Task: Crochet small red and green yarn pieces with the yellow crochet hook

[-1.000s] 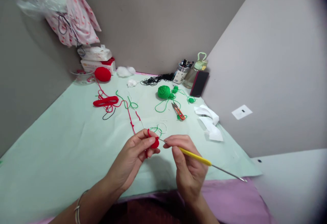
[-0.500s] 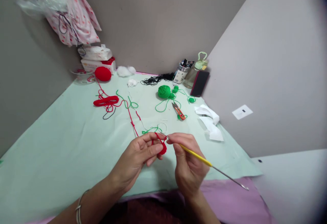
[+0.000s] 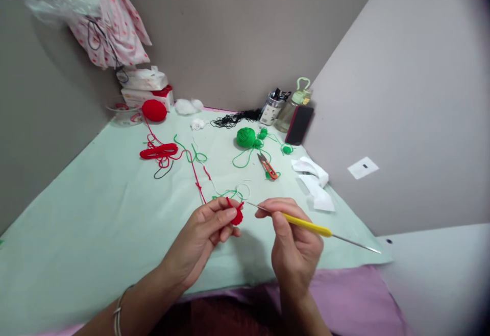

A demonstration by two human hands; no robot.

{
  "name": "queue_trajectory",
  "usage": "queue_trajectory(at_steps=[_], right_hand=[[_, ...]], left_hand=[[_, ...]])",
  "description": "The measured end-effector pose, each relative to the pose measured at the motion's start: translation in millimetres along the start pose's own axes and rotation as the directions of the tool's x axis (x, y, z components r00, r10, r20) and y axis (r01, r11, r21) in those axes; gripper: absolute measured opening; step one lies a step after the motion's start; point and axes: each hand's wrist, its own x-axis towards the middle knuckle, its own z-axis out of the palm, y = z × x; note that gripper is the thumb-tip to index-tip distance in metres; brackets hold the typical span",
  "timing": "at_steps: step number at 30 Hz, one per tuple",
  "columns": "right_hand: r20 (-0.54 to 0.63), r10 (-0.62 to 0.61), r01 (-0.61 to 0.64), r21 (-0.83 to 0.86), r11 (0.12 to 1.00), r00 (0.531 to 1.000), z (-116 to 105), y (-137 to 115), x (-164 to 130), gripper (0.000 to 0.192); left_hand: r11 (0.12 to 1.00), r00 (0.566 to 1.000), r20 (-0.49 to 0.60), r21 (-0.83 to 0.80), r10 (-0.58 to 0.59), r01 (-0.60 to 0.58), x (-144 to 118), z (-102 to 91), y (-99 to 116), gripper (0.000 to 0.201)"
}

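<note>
My left hand [image 3: 209, 229] pinches a small round piece of red crochet [image 3: 238, 217] between thumb and fingers. Red yarn [image 3: 199, 188] runs from behind that hand up to a flattened red skein [image 3: 158, 151] on the table. A crochet hook [image 3: 306, 224] with a yellow handle and metal ends lies in my right hand [image 3: 296, 244], gripped like a pen. Its tip points left, a small gap away from the red piece. Part of the red piece is hidden under my left thumb.
Beyond my hands lie orange thread snips [image 3: 267, 166], a green yarn ball [image 3: 246, 137] and white paper strips [image 3: 316, 183]. Farther back are a red yarn ball [image 3: 154, 111], black yarn [image 3: 235, 119], a pen holder [image 3: 271, 110], a bottle [image 3: 288, 114] and a phone [image 3: 300, 125].
My right hand has moved right with the crochet hook, and the hook tip has come away from the red crochet piece. My left hand has shifted slightly left with the piece.
</note>
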Motion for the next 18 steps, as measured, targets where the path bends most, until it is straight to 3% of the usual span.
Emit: queue_trajectory(at_steps=[7, 18], right_hand=[[0.102, 0.014, -0.016, 0.012, 1.000, 0.995, -1.9, -0.9, -3.6, 0.022], [0.112, -0.016, 0.021, -0.040, 0.999, 0.994, -1.1, -2.4, -2.7, 0.023]], left_hand=[[1.000, 1.000, 0.007, -0.006, 0.002, -0.002, -0.8, -0.3, 1.3, 0.016], [1.000, 1.000, -0.002, 0.006, 0.017, -0.017, -0.4, 0.8, 0.9, 0.016]])
